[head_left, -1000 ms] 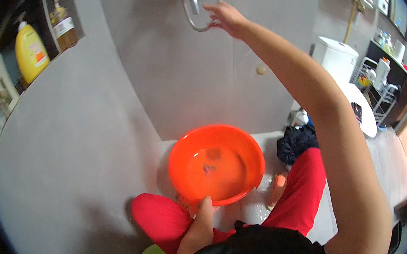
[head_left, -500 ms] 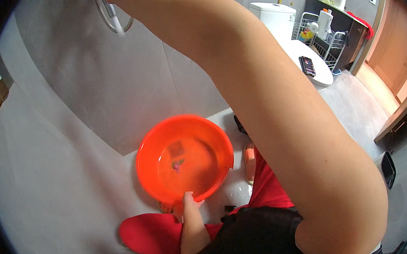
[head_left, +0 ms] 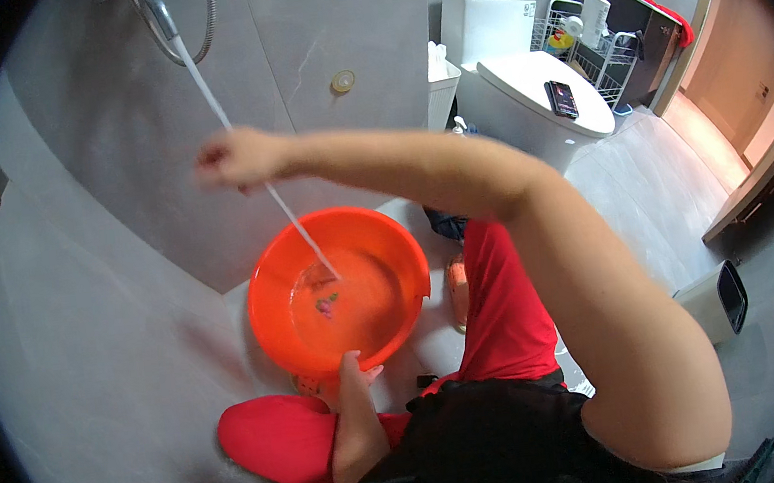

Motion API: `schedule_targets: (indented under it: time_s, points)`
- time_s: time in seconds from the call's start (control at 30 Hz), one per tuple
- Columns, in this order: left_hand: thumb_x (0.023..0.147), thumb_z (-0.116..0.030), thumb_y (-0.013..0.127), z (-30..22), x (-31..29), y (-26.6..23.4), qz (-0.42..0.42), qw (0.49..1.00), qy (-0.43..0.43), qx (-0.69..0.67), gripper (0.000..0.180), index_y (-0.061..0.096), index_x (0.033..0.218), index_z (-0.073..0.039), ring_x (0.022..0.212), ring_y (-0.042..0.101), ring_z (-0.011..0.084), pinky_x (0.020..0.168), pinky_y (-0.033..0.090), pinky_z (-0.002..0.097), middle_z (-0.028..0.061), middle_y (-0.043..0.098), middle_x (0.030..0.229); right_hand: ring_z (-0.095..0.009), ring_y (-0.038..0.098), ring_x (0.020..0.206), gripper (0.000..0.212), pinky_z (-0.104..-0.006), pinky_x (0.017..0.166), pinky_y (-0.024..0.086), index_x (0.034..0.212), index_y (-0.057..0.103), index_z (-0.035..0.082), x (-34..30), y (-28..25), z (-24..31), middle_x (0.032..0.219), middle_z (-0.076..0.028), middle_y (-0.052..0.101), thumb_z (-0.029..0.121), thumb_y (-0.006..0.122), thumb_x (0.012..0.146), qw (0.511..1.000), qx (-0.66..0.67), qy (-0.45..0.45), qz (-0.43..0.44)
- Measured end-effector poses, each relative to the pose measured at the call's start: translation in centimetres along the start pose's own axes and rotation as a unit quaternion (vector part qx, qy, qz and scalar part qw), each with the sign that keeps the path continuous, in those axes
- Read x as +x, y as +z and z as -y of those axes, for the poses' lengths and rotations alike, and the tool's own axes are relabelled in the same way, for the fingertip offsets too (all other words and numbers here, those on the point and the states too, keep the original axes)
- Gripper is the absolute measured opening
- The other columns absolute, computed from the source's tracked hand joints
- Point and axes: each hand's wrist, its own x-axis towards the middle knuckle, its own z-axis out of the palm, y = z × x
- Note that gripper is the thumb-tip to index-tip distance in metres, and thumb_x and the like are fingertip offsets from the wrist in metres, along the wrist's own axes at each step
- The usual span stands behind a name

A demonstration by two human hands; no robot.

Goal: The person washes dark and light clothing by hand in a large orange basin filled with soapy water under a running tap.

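An orange plastic basin (head_left: 411,267) stands on the floor by the wall, with a small flower print showing at its bottom. My left hand (head_left: 355,369) holds its near rim, thumb over the edge and fingers on the outside. From a chrome spout (head_left: 157,13) at the upper left, a thin stream of water (head_left: 296,221) runs down into the basin. My right hand (head_left: 242,160) hangs above the basin, in front of the stream. Its fingers look curled but are smeared by motion, so their state is unclear.
A metal hose (head_left: 215,19) loops beside the spout. Right of the basin stand a white bin (head_left: 442,94) and a toilet with a phone (head_left: 562,99) on its lid. Further back are a wire rack (head_left: 615,62) and a dark counter. My red-trousered legs flank the basin's near side.
My right hand has come down from the spout toward the basin. The water stream now reaches into the basin. My left hand stays on the rim; the view has shifted slightly.
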Motion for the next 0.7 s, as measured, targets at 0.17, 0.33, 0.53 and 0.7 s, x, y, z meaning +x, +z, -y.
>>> schedule_targets:
  time_s: [0.17, 0.33, 0.53, 0.7]
  points:
    - [0.082, -0.026, 0.055, 0.7, 0.9, -0.7, 0.023, 0.997, -0.036, 0.059, 0.059, 0.032, 0.132, -0.005, 0.107, 0.045, 0.0497, 0.089, 0.041, 0.0619, 0.0294, 0.041, 0.125, -0.033, 0.06, 0.094, 0.042, -0.0408, 0.08, 0.048, 0.106, 0.061, 0.0, -11.5, 6.3, -13.3, 0.104, -0.02, 0.061, 0.033, 0.065, 0.08, 0.974, -0.176, 0.021, 0.138]
    - [0.082, -0.029, 0.056, 0.9, 2.2, -0.2, 0.051, 0.982, -0.166, 0.076, 0.07, 0.023, 0.137, 0.0, 0.118, 0.04, 0.0493, 0.096, 0.036, 0.0616, 0.0347, 0.031, 0.132, -0.035, 0.058, 0.1, 0.043, -0.0433, 0.086, 0.047, 0.108, 0.061, 0.002, -19.1, 8.2, -21.4, 0.108, -0.019, 0.059, 0.03, 0.065, 0.076, 0.927, -0.283, 0.114, 0.218]
    - [0.08, -0.029, 0.057, 1.0, -0.6, 1.8, -0.077, 0.985, -0.094, 0.121, 0.074, 0.022, 0.14, -0.004, 0.12, 0.039, 0.0481, 0.098, 0.034, 0.0598, 0.0357, 0.027, 0.135, -0.034, 0.057, 0.104, 0.043, -0.0427, 0.088, 0.046, 0.109, 0.061, 0.003, -21.1, 6.2, -22.8, 0.11, -0.018, 0.059, 0.032, 0.063, 0.077, 0.891, -0.31, 0.223, 0.245]
    - [0.081, -0.026, 0.057, 0.7, 0.6, -0.3, -0.019, 0.993, 0.046, 0.107, 0.063, 0.033, 0.138, -0.015, 0.114, 0.043, 0.046, 0.088, 0.038, 0.0618, 0.0106, 0.032, 0.141, -0.033, 0.061, 0.098, 0.04, -0.0428, 0.083, 0.049, 0.102, 0.065, 0.004, -22.2, 6.5, -24.5, 0.101, -0.017, 0.065, 0.037, 0.06, 0.079, 0.904, -0.312, 0.195, 0.216]
